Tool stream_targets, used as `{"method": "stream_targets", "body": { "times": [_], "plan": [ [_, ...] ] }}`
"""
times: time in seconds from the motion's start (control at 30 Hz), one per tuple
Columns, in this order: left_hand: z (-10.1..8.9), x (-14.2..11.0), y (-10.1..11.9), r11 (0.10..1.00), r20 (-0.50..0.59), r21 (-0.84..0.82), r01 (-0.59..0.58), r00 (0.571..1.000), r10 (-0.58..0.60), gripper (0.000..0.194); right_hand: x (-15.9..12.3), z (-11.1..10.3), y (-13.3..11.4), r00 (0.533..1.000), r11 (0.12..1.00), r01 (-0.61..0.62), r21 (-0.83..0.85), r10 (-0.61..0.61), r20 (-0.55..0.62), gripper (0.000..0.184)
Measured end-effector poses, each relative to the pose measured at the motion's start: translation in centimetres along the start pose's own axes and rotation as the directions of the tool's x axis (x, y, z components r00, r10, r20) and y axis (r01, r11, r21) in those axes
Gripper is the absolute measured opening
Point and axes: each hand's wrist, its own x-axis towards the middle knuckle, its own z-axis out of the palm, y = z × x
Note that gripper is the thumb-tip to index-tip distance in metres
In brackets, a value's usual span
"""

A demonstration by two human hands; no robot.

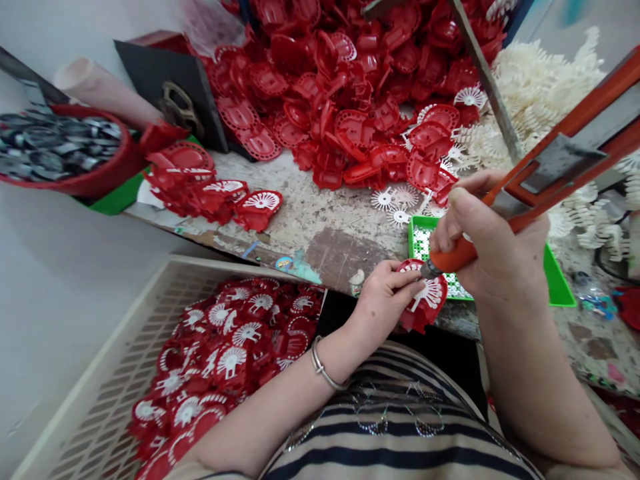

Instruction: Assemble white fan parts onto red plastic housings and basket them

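Note:
My left hand (385,297) grips a red plastic part (434,311) at the table's front edge. On that part's face sits a white fan-shaped piece (431,291) with thin spokes. My right hand (493,233) is wrapped round an orange power screwdriver (520,193), tilted with its tip down. The tip meets the red part beside my left fingertips; whether it touches a screw is too small to tell. Just behind the part lies a green tray (411,241) with many small shiny pieces, partly hidden by my right hand.
A big heap of red parts (360,127) covers the table's back, with white spoked pieces (545,80) at right. Assembled red parts (215,190) lie at left, near a red tub (113,170) of metal pieces. Below stands a white crate (95,373) full of red-and-white parts.

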Motion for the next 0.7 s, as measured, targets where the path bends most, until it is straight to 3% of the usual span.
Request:
{"method": "stream_targets", "body": {
  "times": [0.7],
  "plan": [
    [-0.07,0.06,0.35,0.999,0.022,0.001,0.032,0.999,-0.032,0.009,0.35,-0.4,0.73,0.999,0.998,0.037,-0.041,-0.036,0.022,0.019]
  ]
}}
